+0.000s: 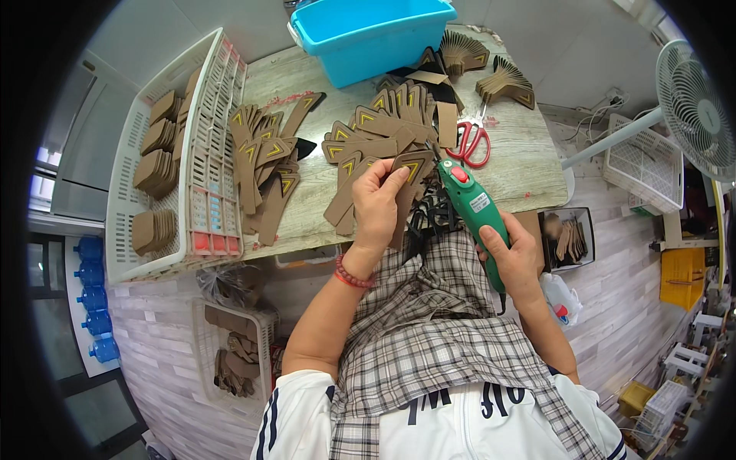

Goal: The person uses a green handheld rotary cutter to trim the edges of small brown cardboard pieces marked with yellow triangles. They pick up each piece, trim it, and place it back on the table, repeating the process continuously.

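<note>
Near the table's front edge, my left hand pinches a curved brown flat piece with a yellow V-shaped mark at its wide end. My right hand grips a green handheld power tool with a red button and a cord at its rear. The tool's thin tip lies right by the piece's right edge; whether they touch I cannot tell. Many similar brown pieces lie overlapping just beyond my left hand. Another heap of brown pieces is farther left. Red-handled scissors rest beyond the tool.
A white crate with brown stacks stands at left. At the back are a blue tub and fanned pieces. A fan stands at right. Below are a box and a white basket. Dark strips hang near my lap.
</note>
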`<state>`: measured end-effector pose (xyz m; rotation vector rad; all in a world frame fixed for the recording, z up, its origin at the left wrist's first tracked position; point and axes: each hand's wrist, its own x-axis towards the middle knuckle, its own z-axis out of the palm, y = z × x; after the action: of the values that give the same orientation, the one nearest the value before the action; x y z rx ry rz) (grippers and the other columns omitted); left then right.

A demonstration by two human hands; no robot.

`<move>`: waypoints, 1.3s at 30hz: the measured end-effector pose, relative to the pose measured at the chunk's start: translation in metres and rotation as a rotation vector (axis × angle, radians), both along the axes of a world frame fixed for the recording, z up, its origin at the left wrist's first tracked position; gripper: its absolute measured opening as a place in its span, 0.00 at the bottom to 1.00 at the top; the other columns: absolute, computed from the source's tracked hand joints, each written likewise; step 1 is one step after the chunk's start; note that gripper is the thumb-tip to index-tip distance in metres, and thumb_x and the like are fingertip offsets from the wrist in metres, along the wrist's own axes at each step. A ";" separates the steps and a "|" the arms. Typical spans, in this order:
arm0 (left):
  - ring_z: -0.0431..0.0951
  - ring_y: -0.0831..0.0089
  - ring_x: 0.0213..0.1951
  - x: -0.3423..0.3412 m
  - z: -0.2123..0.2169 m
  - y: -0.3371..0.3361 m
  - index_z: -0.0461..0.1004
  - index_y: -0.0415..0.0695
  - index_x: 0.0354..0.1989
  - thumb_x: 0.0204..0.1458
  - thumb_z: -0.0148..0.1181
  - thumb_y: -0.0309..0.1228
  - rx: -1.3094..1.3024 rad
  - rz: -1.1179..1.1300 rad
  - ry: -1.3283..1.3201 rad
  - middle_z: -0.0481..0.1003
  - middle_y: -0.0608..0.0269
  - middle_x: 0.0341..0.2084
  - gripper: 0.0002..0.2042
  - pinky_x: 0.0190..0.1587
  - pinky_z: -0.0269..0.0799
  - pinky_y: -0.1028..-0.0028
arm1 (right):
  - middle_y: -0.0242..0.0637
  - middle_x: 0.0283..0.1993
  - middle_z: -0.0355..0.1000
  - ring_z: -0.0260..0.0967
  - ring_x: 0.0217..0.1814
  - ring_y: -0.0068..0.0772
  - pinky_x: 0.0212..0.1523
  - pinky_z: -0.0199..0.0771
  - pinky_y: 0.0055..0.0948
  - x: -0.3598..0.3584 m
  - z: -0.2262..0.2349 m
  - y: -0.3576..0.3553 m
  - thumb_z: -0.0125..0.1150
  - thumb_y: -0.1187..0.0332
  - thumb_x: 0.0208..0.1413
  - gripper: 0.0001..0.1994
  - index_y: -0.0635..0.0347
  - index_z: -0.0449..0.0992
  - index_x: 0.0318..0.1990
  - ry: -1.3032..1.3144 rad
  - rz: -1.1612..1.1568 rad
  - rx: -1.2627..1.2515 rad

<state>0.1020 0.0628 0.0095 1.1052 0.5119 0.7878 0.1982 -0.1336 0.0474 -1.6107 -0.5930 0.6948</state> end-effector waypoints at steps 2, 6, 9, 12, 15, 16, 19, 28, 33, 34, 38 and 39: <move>0.72 0.85 0.31 0.000 -0.001 0.004 0.75 0.34 0.38 0.56 0.56 0.23 0.063 0.009 0.028 0.76 0.68 0.30 0.06 0.36 0.69 0.83 | 0.28 0.29 0.70 0.64 0.26 0.14 0.27 0.66 0.17 0.000 0.001 -0.001 0.62 0.63 0.58 0.20 0.67 0.71 0.53 0.002 0.010 -0.009; 0.71 0.84 0.30 -0.004 -0.005 0.016 0.76 0.33 0.35 0.54 0.58 0.23 0.182 -0.014 0.111 0.74 0.68 0.28 0.06 0.35 0.67 0.82 | 0.29 0.29 0.70 0.64 0.25 0.15 0.26 0.66 0.17 0.002 0.002 -0.004 0.62 0.63 0.58 0.19 0.67 0.72 0.52 -0.008 0.035 -0.027; 0.70 0.84 0.30 -0.007 0.003 0.022 0.76 0.33 0.33 0.53 0.59 0.24 0.244 -0.026 0.152 0.74 0.68 0.27 0.06 0.35 0.67 0.81 | 0.29 0.28 0.70 0.65 0.24 0.15 0.26 0.67 0.18 0.005 0.000 -0.008 0.61 0.63 0.58 0.19 0.67 0.72 0.52 -0.022 0.071 -0.047; 0.70 0.82 0.29 -0.011 0.011 0.029 0.76 0.33 0.32 0.51 0.61 0.25 0.310 -0.047 0.199 0.73 0.67 0.26 0.06 0.33 0.67 0.81 | 0.30 0.28 0.70 0.65 0.25 0.17 0.27 0.67 0.18 0.003 0.003 -0.010 0.59 0.63 0.59 0.18 0.67 0.71 0.51 -0.012 0.080 -0.064; 0.70 0.82 0.28 -0.014 0.011 0.040 0.76 0.33 0.32 0.50 0.61 0.25 0.380 -0.089 0.227 0.73 0.67 0.26 0.06 0.32 0.66 0.80 | 0.30 0.28 0.71 0.65 0.23 0.16 0.26 0.67 0.18 0.005 0.001 -0.013 0.62 0.64 0.57 0.19 0.67 0.72 0.52 0.021 0.083 -0.060; 0.70 0.82 0.28 -0.016 0.011 0.043 0.76 0.33 0.32 0.50 0.62 0.25 0.390 -0.110 0.237 0.73 0.67 0.26 0.06 0.31 0.65 0.80 | 0.30 0.28 0.71 0.65 0.24 0.16 0.25 0.67 0.18 0.005 0.001 -0.013 0.62 0.64 0.57 0.19 0.67 0.72 0.52 0.021 0.087 -0.062; 0.69 0.81 0.27 -0.016 0.013 0.047 0.76 0.32 0.31 0.49 0.62 0.25 0.420 -0.143 0.259 0.73 0.66 0.25 0.07 0.31 0.65 0.79 | 0.30 0.28 0.71 0.65 0.24 0.16 0.25 0.67 0.18 0.006 0.000 -0.015 0.62 0.64 0.57 0.19 0.67 0.72 0.52 0.011 0.105 -0.078; 0.69 0.80 0.27 -0.016 0.012 0.056 0.76 0.32 0.32 0.47 0.63 0.26 0.485 -0.197 0.298 0.73 0.65 0.24 0.08 0.31 0.65 0.78 | 0.30 0.28 0.71 0.65 0.23 0.15 0.25 0.67 0.18 0.007 0.004 -0.015 0.62 0.64 0.57 0.18 0.67 0.73 0.50 0.008 0.139 -0.104; 0.69 0.86 0.31 -0.020 0.017 0.060 0.77 0.34 0.34 0.51 0.61 0.23 0.508 -0.272 0.387 0.74 0.72 0.27 0.05 0.35 0.66 0.83 | 0.30 0.28 0.71 0.65 0.23 0.15 0.25 0.67 0.19 0.009 0.005 -0.015 0.62 0.64 0.57 0.18 0.66 0.73 0.50 0.022 0.169 -0.121; 0.69 0.86 0.30 -0.021 0.017 0.060 0.77 0.34 0.34 0.51 0.61 0.23 0.496 -0.286 0.388 0.74 0.72 0.26 0.05 0.35 0.66 0.83 | 0.30 0.28 0.71 0.65 0.23 0.16 0.25 0.68 0.19 0.009 0.005 -0.015 0.62 0.64 0.57 0.18 0.66 0.73 0.50 0.027 0.174 -0.126; 0.69 0.86 0.30 -0.023 0.021 0.062 0.76 0.34 0.33 0.51 0.61 0.24 0.462 -0.365 0.402 0.74 0.72 0.26 0.05 0.35 0.66 0.83 | 0.30 0.29 0.71 0.66 0.24 0.16 0.26 0.69 0.18 0.011 0.006 -0.015 0.62 0.63 0.56 0.18 0.66 0.73 0.50 0.047 0.187 -0.140; 0.69 0.86 0.30 -0.023 0.021 0.063 0.76 0.34 0.33 0.51 0.61 0.24 0.455 -0.389 0.408 0.74 0.72 0.26 0.05 0.35 0.66 0.83 | 0.30 0.29 0.71 0.66 0.24 0.16 0.26 0.69 0.18 0.011 0.006 -0.015 0.62 0.63 0.56 0.19 0.66 0.73 0.50 0.057 0.191 -0.139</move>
<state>0.0790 0.1255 0.0310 1.7451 0.4436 0.3367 0.2089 -0.1481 0.0533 -1.6698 -0.6749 0.9378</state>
